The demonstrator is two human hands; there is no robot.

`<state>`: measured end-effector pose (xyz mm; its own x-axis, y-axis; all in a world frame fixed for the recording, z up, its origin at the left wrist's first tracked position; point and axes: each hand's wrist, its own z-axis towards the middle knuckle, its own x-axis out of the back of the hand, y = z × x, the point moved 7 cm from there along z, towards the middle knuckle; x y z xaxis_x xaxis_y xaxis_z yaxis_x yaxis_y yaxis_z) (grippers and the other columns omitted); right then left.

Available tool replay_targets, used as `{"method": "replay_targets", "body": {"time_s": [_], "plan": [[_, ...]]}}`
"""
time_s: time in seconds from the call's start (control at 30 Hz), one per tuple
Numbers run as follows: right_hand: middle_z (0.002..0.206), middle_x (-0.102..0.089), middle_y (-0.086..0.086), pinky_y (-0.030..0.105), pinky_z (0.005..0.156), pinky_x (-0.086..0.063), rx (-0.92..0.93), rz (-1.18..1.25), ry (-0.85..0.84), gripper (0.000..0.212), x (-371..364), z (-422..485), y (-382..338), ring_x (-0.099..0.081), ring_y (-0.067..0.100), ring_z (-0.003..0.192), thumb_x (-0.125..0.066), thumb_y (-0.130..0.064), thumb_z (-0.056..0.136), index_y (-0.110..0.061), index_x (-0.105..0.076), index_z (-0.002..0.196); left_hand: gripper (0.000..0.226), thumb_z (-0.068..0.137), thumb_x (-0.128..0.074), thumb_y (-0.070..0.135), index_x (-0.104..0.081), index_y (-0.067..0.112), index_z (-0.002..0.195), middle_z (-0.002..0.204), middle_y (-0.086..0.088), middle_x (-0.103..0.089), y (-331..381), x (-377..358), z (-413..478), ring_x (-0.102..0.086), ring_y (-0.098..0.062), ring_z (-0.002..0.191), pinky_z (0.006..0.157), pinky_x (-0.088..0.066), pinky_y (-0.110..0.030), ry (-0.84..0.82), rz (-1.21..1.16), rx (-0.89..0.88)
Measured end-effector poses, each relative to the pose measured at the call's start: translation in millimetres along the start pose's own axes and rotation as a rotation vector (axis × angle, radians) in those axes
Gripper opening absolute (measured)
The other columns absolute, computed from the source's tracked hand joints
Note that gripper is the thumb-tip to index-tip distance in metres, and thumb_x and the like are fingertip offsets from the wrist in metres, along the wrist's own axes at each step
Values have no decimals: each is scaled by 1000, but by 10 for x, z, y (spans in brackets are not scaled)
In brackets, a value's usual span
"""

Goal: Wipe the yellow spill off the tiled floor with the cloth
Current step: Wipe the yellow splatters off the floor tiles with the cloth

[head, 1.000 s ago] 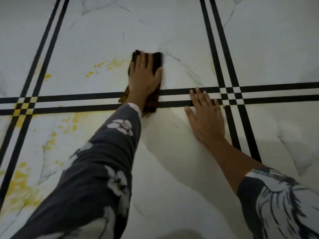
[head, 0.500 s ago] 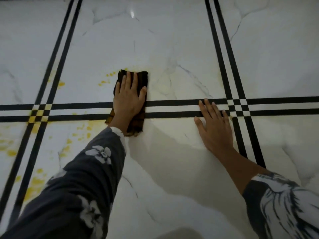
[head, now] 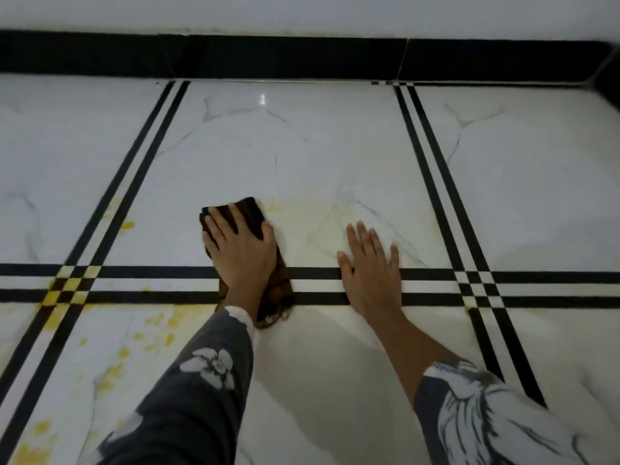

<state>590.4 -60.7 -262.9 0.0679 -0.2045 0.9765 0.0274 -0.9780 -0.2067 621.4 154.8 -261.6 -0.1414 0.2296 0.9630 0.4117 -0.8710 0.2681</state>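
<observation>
A dark brown cloth [head: 250,213] lies flat on the white marble-look tiled floor [head: 302,146]. My left hand [head: 240,250] presses on it with straight, spread fingers, covering most of it. The cloth's lower end [head: 278,303] crosses the black double stripe. My right hand [head: 372,266] rests flat on the bare floor to the right of the cloth, fingers straight. Yellow spill [head: 67,290] stains the stripe crossing at the left, and yellow spots [head: 147,337] dot the near left tile. A faint yellow smear [head: 315,216] shows between the hands.
A black skirting band [head: 302,55] runs along the wall at the top. Black double stripes [head: 443,182] cross the floor on both sides and under my hands. More yellow blotches [head: 30,451] lie at the bottom left corner.
My left hand has slid the cloth to the left over the small yellow spots there. The view has tilted up, bringing the skirting band into sight. My right hand has shifted slightly forward.
</observation>
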Motion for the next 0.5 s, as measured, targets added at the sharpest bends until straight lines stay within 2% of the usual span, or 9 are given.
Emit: {"method": "replay_targets", "body": {"time_s": [0.07, 0.13, 0.3, 0.4, 0.43, 0.5], "plan": [[158, 7, -6, 43, 117, 4, 5, 3, 7, 56, 5, 12, 3, 7, 14, 146, -11, -45, 98, -27, 6, 148, 71, 95, -25, 48, -8, 7, 150, 156, -24, 0, -41, 10, 213, 0, -34, 145, 117, 2, -45, 24, -21, 111], [158, 9, -7, 43, 116, 6, 5, 18, 10, 58, -6, 8, 1, 9, 14, 146, -3, -48, 94, -28, 8, 147, 68, 96, -23, 46, -8, 7, 150, 156, -23, -3, 71, -27, 493, -2, -33, 145, 117, 1, -46, -4, -17, 55], [158, 7, -7, 40, 113, 9, 16, 14, 41, 64, -17, 19, 13, 7, 14, 146, 7, -49, 87, -28, 7, 147, 57, 99, -19, 42, -12, 18, 150, 159, -10, -7, 880, -190, 552, -7, -24, 146, 118, -4, -38, -151, 19, -501], [158, 5, -6, 41, 114, 6, 16, -4, 59, 73, -14, 9, 1, 5, 14, 146, 16, -52, 80, -28, 5, 148, 65, 92, -4, 55, -5, 25, 150, 158, 0, -2, 775, -136, -41, -3, -14, 146, 116, 1, -29, -210, 70, -852], [158, 5, -6, 41, 114, 6, 12, -5, 61, 73, -14, 11, 1, 4, 15, 146, 16, -53, 80, -28, 6, 148, 70, 88, 3, 60, -4, 27, 149, 158, 2, -2, 568, -89, -148, -3, -13, 146, 116, 2, -27, -221, 68, -885], [158, 6, -6, 41, 113, 7, 12, -12, 56, 73, -13, 15, -3, 5, 16, 146, 17, -55, 81, -28, 7, 147, 79, 84, 5, 66, -7, 24, 149, 158, -2, -6, 163, 25, 70, -7, -15, 146, 117, -2, -30, -170, 56, -749]]}}
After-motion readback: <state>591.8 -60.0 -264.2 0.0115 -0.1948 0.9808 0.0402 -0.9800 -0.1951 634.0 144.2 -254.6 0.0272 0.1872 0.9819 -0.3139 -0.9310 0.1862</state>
